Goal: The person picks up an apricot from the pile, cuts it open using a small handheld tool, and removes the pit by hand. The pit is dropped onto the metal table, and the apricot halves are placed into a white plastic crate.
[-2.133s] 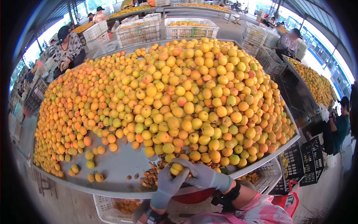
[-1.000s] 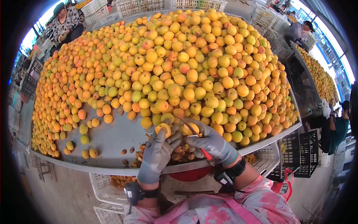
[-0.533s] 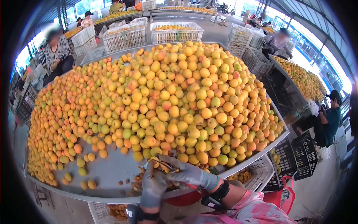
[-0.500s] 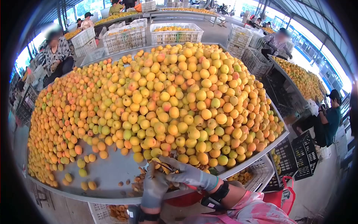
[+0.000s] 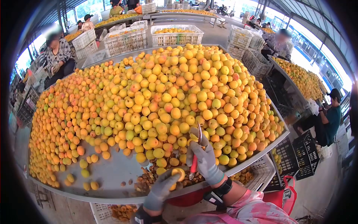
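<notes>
Gloved in grey, my left hand (image 5: pixel 162 189) holds a cut apricot piece (image 5: pixel 178 174) with its open side showing, near the tray's front edge. My right hand (image 5: pixel 204 161), also gloved, grips red-handled pruning shears (image 5: pixel 194 164), blades pointing up, and has another yellow apricot piece (image 5: pixel 193 137) at its fingertips. Beyond both hands rises a large heap of whole apricots (image 5: pixel 156 100) on the metal tray (image 5: pixel 123 170). Brown pits and scraps (image 5: pixel 149 180) lie beside my left hand.
Below the front edge stand white crates (image 5: pixel 100 212) with apricot pieces. Black crates (image 5: pixel 304 155) and a person in a dark green top (image 5: pixel 332 119) are at right. Another person (image 5: pixel 59 54) sits at far left. White crates (image 5: pixel 177 36) line the back.
My hands, close together before, have moved apart. My right hand has risen with the shears, which now show clearly; my left hand is lower, with a cut piece in view.
</notes>
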`<act>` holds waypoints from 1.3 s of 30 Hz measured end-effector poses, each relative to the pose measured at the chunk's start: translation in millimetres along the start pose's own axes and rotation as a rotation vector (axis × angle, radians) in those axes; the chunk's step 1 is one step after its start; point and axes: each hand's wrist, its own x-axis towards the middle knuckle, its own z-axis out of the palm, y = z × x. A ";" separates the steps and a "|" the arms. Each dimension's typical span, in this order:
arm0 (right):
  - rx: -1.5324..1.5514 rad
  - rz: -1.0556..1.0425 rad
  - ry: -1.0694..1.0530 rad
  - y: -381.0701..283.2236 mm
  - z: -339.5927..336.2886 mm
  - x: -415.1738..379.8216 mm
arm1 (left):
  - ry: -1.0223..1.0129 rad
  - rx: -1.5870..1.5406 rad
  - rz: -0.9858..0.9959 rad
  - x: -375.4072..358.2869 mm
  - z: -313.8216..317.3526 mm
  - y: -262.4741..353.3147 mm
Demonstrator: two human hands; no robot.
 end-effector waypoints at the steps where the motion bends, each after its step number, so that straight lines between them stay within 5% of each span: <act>1: -0.001 -0.003 0.001 0.5 -0.9 0.3 | -0.056 0.124 0.092 0.4 -0.1 -7.5; 8: 0.034 0.126 -0.077 1.6 1.2 -1.5 | -0.083 -0.146 0.001 -7.1 15.8 12.6; 10: 0.030 0.123 -0.073 2.9 0.2 -3.2 | -0.273 0.036 0.009 -8.1 14.0 19.9; 13: -0.058 0.117 -0.034 2.2 4.7 -5.9 | -0.292 0.214 -0.034 -4.9 12.1 3.6; 20: 0.095 0.331 -0.183 1.2 2.4 -4.2 | -0.331 0.104 0.013 -6.4 13.2 7.7; 31: 0.011 -0.273 0.186 -12.9 19.8 -16.5 | -0.107 -0.136 0.238 5.7 19.1 -4.6; 39: 0.056 -0.450 0.042 0.9 23.2 -21.6 | -0.086 -0.253 0.196 16.1 21.1 -24.1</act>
